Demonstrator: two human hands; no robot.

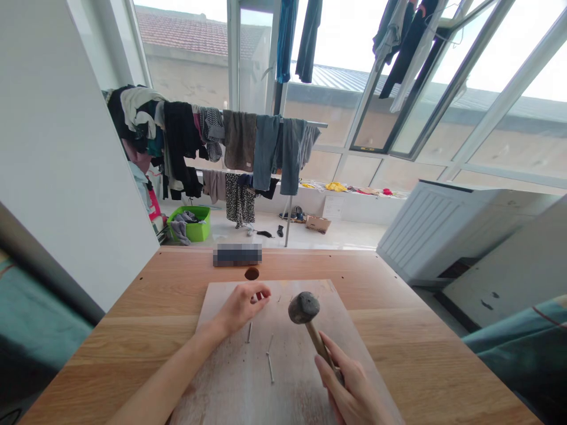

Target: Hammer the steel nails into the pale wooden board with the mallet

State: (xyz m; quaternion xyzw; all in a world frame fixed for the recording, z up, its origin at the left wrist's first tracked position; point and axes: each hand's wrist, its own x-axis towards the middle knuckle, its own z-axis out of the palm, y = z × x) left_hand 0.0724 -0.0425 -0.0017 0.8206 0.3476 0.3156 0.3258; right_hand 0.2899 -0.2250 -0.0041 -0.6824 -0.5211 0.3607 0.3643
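My right hand is closed around the wooden handle of a hammer, whose dark round head hangs over a pale wooden board on the table. My left hand rests on the board's far left part, fingers pinched together at something small I cannot make out. Loose nails lie on the board between my hands.
The board lies on a wooden table with a round hole and a blurred dark object near its far edge. Beyond stand a clothes rack, a green basket, a white cabinet and large windows.
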